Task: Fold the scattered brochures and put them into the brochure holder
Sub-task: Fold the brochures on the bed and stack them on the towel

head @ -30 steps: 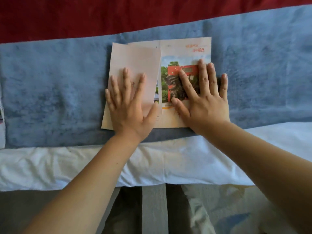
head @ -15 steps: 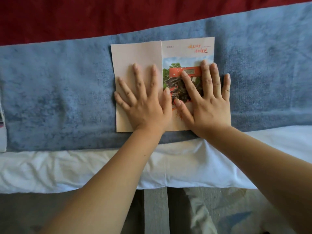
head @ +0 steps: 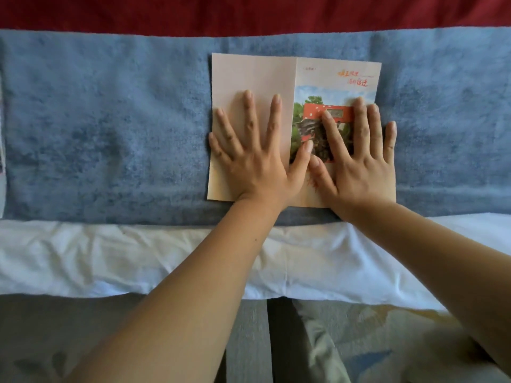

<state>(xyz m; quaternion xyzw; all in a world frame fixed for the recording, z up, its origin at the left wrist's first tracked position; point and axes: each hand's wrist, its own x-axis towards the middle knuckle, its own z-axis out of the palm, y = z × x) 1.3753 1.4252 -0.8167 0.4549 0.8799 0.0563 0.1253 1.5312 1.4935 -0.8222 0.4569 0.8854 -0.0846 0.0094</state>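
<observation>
One brochure [head: 336,77] lies flat on the blue towel [head: 110,120]. Its left panel [head: 251,73] is plain pale pink and folded over; its right panel shows a red building, trees and orange lettering. My left hand [head: 257,158] presses flat on the pink panel, fingers spread. Palm down on the picture panel, my right hand [head: 356,158] has its little finger reaching past the brochure's right edge. The two thumbs almost touch near the fold line. Neither hand grips anything. No brochure holder is in view.
A red fabric [head: 249,12] runs along the far side behind the towel. A white sheet [head: 96,258] covers the near edge. At the far left edge a sliver of another printed sheet [head: 2,150] shows. Below are grey floor and my patterned trousers [head: 345,341].
The left panel, lifted and askew a second ago, now lies flat and square to the fold. My left hand slid right and up onto it. My right hand stayed pressing on the picture panel.
</observation>
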